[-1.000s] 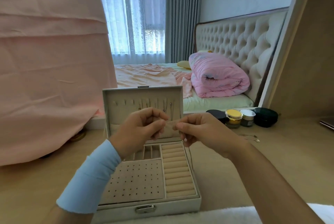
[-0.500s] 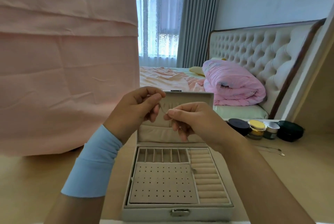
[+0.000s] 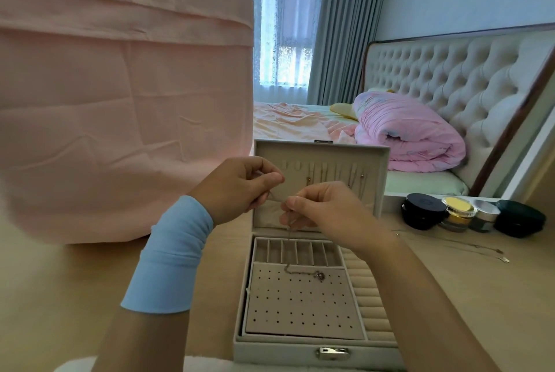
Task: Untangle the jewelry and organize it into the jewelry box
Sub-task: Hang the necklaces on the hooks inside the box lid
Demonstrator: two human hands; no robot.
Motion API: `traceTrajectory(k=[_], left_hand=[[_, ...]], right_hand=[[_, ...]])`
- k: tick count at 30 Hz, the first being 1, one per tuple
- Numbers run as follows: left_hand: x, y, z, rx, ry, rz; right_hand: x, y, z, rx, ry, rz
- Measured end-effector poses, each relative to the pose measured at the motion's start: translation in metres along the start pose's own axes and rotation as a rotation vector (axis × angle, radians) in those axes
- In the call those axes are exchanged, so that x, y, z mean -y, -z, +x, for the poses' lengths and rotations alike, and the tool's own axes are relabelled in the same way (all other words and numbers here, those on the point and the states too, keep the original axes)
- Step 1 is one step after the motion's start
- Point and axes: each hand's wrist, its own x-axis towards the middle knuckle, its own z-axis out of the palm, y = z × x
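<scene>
An open grey jewelry box [image 3: 303,352] stands on the wooden table, its lid upright with several chains hanging on hooks inside. Above the box my left hand [image 3: 237,185] and my right hand [image 3: 324,209] each pinch one end of a thin necklace chain [image 3: 289,247]. The chain hangs down from my right fingers, and its small pendant [image 3: 319,275] lies on the perforated earring pad. A blue band wraps my left wrist.
Several cosmetic jars [image 3: 459,215] stand at the right on the table, with another thin chain [image 3: 480,251] lying in front of them. A pink cloth [image 3: 120,101] hangs at the left. A bed with a pink duvet [image 3: 408,134] is behind.
The view has shifted left, so the box now sits further right. The chain now hangs lower, with its pendant resting on the earring pad. Both hands keep pinching it.
</scene>
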Motion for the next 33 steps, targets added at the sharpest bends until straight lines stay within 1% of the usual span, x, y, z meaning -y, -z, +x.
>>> traceTrajectory(k=[4,9,13,16,18,20,25,29,31,33], left_hand=[[0.003,0.000,0.001,0.013,0.030,0.033],[0.009,0.000,0.003,0.047,0.092,0.100],[0.010,-0.002,0.002,0.201,0.123,0.099],[0.010,-0.006,0.000,0.308,0.142,0.053],[0.011,-0.009,-0.001,0.361,0.151,-0.008],[0.013,-0.010,-0.002,0.365,0.154,-0.085],[0.018,-0.008,0.001,0.243,0.134,-0.299],[0.021,-0.015,0.007,0.169,0.103,-0.566],[0.018,-0.017,0.009,0.161,0.080,-0.700],[0.014,-0.018,0.010,0.137,0.082,-0.772]], right_hand=[[-0.008,0.000,0.002,0.011,-0.041,-0.023],[-0.011,0.005,0.003,0.000,-0.026,-0.080],[-0.012,0.005,0.005,-0.050,-0.002,-0.097],[-0.012,0.006,0.005,-0.047,-0.012,-0.042],[-0.011,0.007,0.004,-0.047,-0.022,0.022],[-0.010,0.008,0.003,-0.035,-0.037,0.097],[-0.009,0.010,0.002,0.002,-0.056,0.265],[-0.009,0.007,0.003,0.036,-0.043,0.403],[-0.010,0.006,0.003,0.049,-0.023,0.413],[-0.011,0.007,0.003,0.052,-0.009,0.408]])
